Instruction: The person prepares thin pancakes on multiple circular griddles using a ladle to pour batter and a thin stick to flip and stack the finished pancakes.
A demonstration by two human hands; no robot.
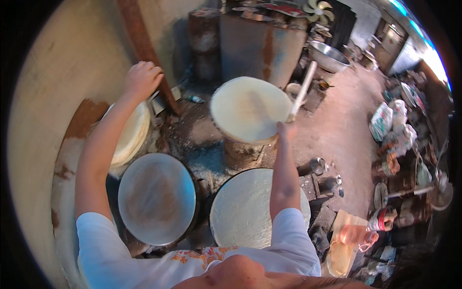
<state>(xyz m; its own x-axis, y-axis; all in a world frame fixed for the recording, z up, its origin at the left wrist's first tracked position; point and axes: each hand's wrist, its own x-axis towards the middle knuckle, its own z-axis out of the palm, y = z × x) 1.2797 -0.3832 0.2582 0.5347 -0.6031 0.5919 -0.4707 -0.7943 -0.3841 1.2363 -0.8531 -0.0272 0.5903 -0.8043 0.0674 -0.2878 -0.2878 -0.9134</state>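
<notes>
My right hand (287, 130) grips a pale wooden stick (305, 86) that points up and away. It is at the near right edge of a round pale disc (249, 108), like a large thin flatbread, on a stand; whether it touches the disc I cannot tell. My left hand (143, 80) is raised with curled fingers in front of a rusty post (144, 32); nothing shows in it. Under that forearm lies a stack of pale round sheets (133, 135). Nearest me are a bare grey round griddle (157, 198) and one covered by a whitish layer (242, 209), partly behind my right arm.
Metal flasks (317, 166) stand right of the coated griddle. Further right are a pink plastic bottle (355, 234), plastic bags (382, 121) and clutter along the floor (346, 126). A rusty drum (204, 43), a large metal basin (328, 56) and a fan (319, 12) are at the back.
</notes>
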